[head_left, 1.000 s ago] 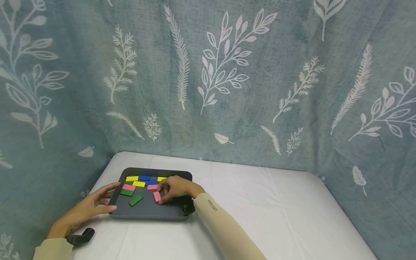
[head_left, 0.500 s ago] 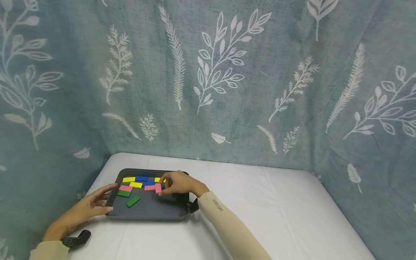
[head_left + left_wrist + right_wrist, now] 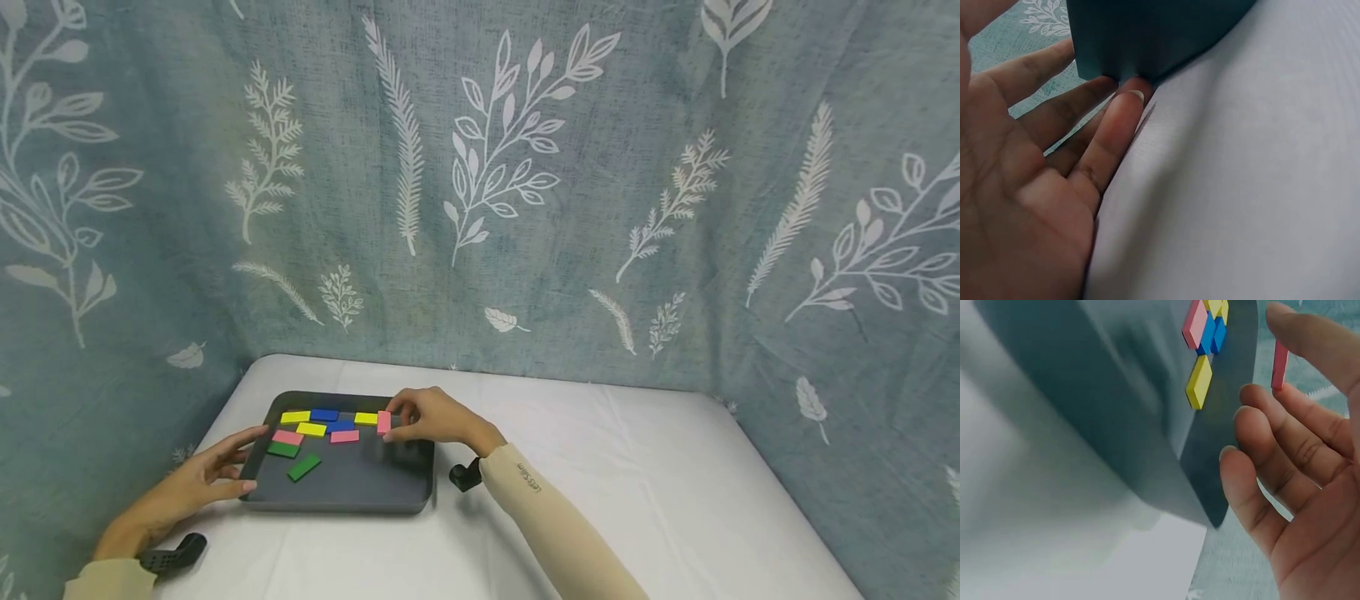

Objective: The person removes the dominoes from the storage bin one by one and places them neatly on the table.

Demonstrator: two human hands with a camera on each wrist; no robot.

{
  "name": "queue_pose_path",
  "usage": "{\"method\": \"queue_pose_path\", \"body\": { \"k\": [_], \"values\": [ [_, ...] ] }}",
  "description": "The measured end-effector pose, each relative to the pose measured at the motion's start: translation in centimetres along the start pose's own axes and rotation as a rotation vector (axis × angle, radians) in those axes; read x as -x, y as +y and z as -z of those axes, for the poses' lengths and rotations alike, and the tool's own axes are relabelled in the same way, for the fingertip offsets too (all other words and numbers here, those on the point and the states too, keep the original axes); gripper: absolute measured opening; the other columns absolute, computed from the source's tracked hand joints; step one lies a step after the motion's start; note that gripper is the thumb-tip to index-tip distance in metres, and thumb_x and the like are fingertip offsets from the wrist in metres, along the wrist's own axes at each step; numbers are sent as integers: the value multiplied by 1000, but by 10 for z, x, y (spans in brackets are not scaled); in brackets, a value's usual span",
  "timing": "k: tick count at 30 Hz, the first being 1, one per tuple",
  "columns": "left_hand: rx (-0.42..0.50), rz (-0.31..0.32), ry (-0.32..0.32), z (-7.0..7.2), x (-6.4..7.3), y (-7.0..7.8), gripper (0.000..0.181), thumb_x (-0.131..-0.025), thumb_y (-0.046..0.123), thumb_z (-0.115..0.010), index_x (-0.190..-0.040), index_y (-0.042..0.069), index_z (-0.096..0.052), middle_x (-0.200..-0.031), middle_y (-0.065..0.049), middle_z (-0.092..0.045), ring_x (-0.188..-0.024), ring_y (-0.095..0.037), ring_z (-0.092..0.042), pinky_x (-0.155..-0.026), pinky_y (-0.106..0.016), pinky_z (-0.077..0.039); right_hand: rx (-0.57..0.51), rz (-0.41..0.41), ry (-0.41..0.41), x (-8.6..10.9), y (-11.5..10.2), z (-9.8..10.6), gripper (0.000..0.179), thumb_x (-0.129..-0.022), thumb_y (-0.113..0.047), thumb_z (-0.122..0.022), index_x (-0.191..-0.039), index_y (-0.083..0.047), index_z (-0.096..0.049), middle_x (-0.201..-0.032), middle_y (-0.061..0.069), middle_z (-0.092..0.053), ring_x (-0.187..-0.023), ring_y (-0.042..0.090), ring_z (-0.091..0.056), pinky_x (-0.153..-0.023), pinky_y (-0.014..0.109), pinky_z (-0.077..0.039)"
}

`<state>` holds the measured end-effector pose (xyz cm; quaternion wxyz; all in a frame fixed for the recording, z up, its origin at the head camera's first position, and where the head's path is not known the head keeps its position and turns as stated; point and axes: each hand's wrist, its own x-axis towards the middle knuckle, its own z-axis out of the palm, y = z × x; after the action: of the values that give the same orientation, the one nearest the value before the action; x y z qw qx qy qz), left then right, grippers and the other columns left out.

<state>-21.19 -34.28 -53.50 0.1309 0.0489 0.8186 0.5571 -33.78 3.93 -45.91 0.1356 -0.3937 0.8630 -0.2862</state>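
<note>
Pink block (image 3: 384,422) pinched by our right hand (image 3: 441,414), over right part of dark grey tray (image 3: 345,493). Our left hand (image 3: 197,477), fingers loosely extended, touches tray's left side. Inside tray we see yellow blocks (image 3: 311,430), blue blocks (image 3: 340,426), green blocks (image 3: 303,467), two other pink blocks (image 3: 345,437). Tray rests on white-covered counter (image 3: 600,500).

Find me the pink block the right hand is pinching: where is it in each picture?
Head: the pink block is a little left of and below the middle, in the right hand.
Left wrist: not in it.
Right wrist: upper part, right of the middle, seen edge-on.
Shared landmark: the dark tray, only partly shown by both wrist views.
</note>
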Motion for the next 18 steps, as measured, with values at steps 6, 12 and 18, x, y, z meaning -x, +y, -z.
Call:
{"method": "queue_pose_path", "body": {
  "k": [6,12,18],
  "values": [
    [-5,17,-2,0,2,1,90,-95,28,-76,-165,21,-20,-161,-23,-29,-129,-41,-46,-94,-60,-43,0,-10,51,15,11,11,47,-89,-41,-82,-126,-17,-65,-84,-8,-67,-77,7,-63,-74,24,-53],
    [3,21,-1,-3,2,2,92,-95,27,-77,-165,18,-19,-162,-25,-27,-129,-41,-46,-94,-60,-43,-1,-35,105,34,22,24,44,-88,-38,-83,-124,-19,-65,-85,-4,-67,-76,11,-64,-72,27,-54],
    [0,19,5,-4,2,4,92,-95,27,-76,-165,17,-19,-161,-26,-27,-130,-43,-44,-94,-60,-43,29,-43,145,51,36,32,43,-89,-32,-83,-125,-17,-65,-85,-5,-66,-73,9,-63,-72,28,-53]
  ]
}}
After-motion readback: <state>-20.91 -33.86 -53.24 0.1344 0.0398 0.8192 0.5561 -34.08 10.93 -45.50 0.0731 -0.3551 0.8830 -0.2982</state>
